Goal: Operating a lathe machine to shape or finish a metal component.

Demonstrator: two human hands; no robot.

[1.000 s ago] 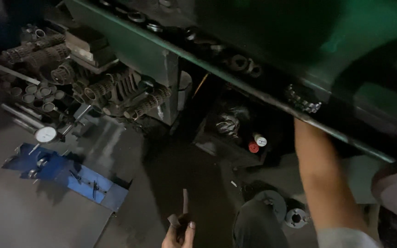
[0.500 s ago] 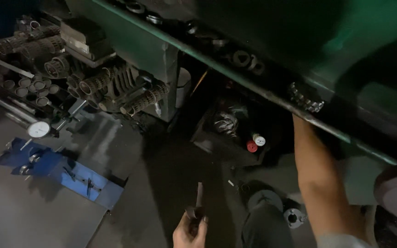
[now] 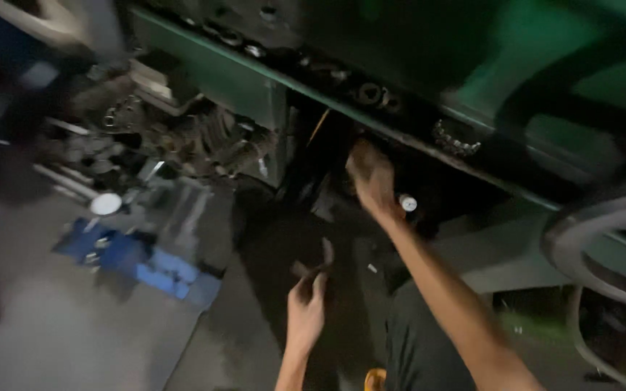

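We note the left hand (image 3: 306,308) clenched around a short dark metal tool (image 3: 318,264), held below the long green steel machine frame (image 3: 255,80). The right hand (image 3: 371,181) reaches under that frame (image blurred); we cannot tell its grip. A blue flat tray (image 3: 135,261) lies lower left of the frame.

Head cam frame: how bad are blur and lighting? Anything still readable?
Head view: strong motion blur across the whole frame, edges smeared. Light is dim, and the space under the green machine is almost black. The right hand reaching there is blurred; what it touches cannot be told. The left hand holds a small dark tool, outline only. The blue tool tray on the floor reads as colour only.
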